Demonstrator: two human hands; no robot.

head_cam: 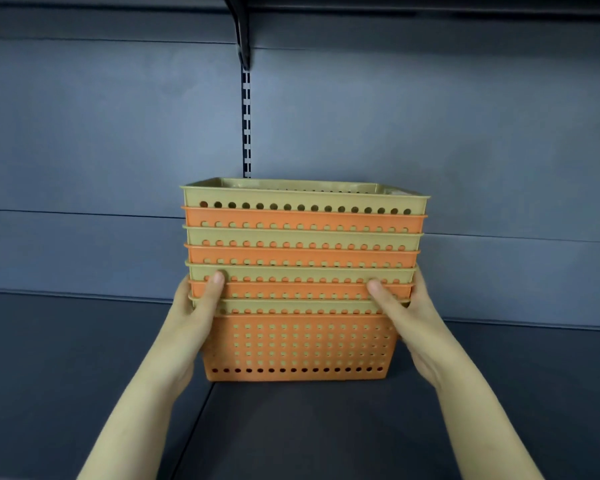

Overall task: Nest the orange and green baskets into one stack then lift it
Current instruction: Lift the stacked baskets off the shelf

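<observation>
1. Head view: a single nested stack of perforated plastic baskets (302, 282), alternating green and orange, eight rims counted, green on top and orange at the bottom. It stands upright at frame centre, over the dark shelf (84, 358); whether its base touches the shelf cannot be told.
2. The left hand (196, 306) clasps the left side of the stack and the right hand (407, 306) the right side, both at the lower rims.
3. Each thumb lies across the front face near a corner. The remaining fingers wrap round the side walls, closed on the stack.
4. No brand, label or writing is readable on the baskets or the shelving.
5. Hidden: the fingers behind the stack, its rear and its underside. Both forearms are cut off at the lower frame edge.
6. Behind stands a grey back panel with a slotted upright rail (246, 123).
</observation>
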